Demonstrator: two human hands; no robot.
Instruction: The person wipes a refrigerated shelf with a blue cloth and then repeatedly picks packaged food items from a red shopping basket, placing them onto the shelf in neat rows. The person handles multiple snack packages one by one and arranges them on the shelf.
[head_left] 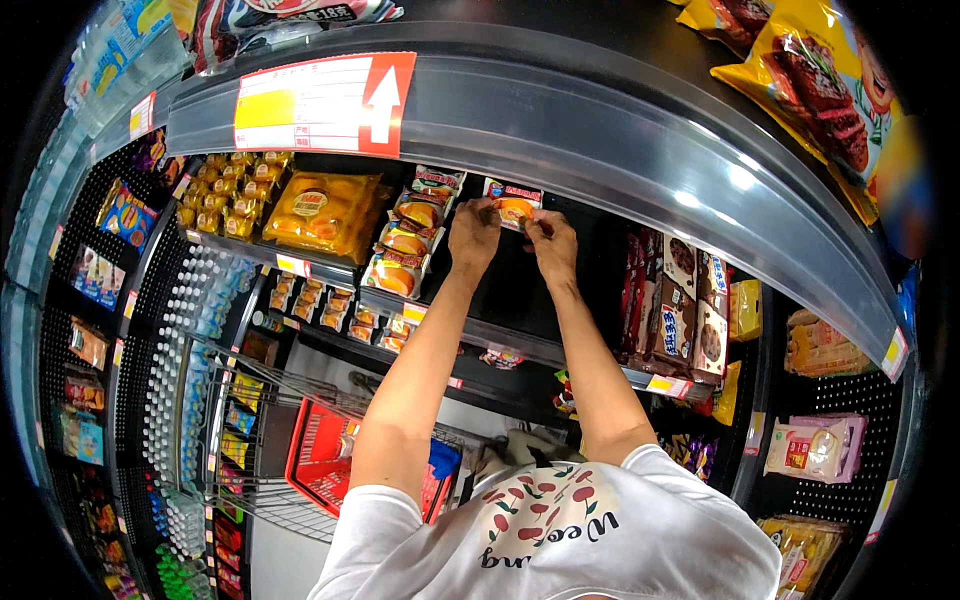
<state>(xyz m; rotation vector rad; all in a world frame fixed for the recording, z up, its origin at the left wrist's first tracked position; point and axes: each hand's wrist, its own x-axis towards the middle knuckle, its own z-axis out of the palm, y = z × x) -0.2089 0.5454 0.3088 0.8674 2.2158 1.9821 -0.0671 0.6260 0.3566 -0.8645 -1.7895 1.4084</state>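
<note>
Both arms reach forward over a dark shelf [505,290]. Between my hands is a small packaged cake [516,208] in a white and red wrapper with an orange picture. My left hand [474,238] pinches its left edge, while my right hand [551,245] grips its lower right side with curled fingers. Just left of my left hand runs a row of similar packaged cakes [404,240] lying one behind another. Farther left lie a large yellow bread pack [322,212] and a cluster of small gold-wrapped sweets [232,195].
An upper shelf edge [560,110] with a price sign [325,105] arches above my hands. Brown cookie packs [677,305] stand to the right. Below left is a wire shopping cart [265,470] with a red basket [320,455]. Water bottles [190,340] line the left side.
</note>
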